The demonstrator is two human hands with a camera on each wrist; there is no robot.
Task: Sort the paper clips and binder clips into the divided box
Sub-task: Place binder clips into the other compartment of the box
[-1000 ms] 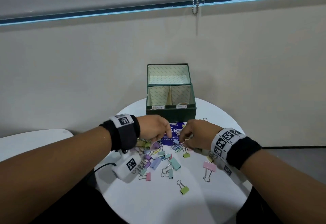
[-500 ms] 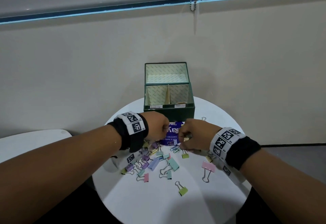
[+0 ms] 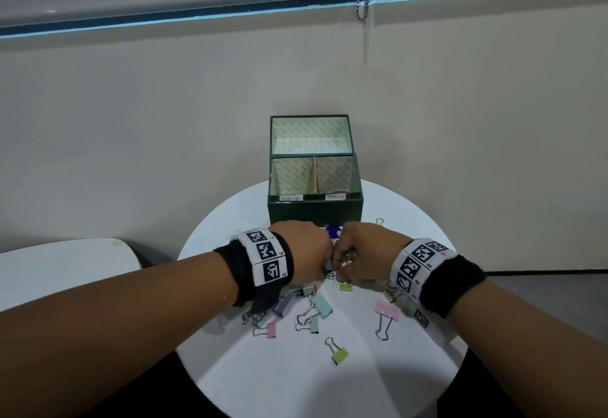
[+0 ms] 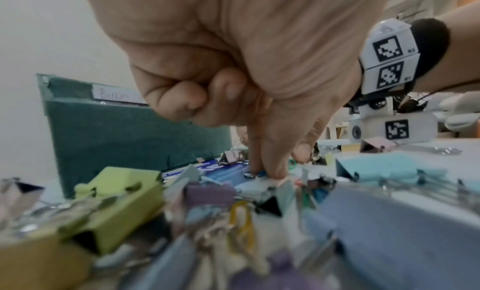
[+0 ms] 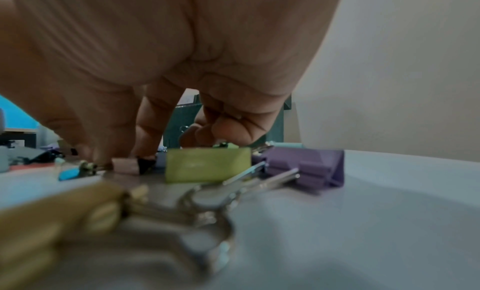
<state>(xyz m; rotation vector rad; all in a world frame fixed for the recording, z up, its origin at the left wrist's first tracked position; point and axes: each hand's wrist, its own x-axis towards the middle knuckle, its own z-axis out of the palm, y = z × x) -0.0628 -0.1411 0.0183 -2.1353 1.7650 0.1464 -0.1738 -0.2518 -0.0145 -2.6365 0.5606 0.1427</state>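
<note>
The green divided box [image 3: 316,211] stands open at the table's far side, with two labelled compartments at its front. Pastel binder clips and small paper clips lie in a heap before it. My left hand [image 3: 325,269] points down into the heap. In the left wrist view its thumb and forefinger [image 4: 265,172] pinch a small blue paper clip [image 4: 260,173] on the table. My right hand [image 3: 342,264] meets it from the right, its fingers curled round a small greyish clip [image 3: 349,256]. In the right wrist view its fingertips [image 5: 116,159] press down among the clips.
A blue printed packet [image 3: 334,231] lies under the hands against the box. A pink binder clip [image 3: 388,310] and a green one [image 3: 340,355] lie apart on the round white table [image 3: 329,394]. A second white table [image 3: 65,266] stands at the left.
Both hands have drawn together over the heap until their fingertips nearly touch. The left wrist has turned, so its markers face up.
</note>
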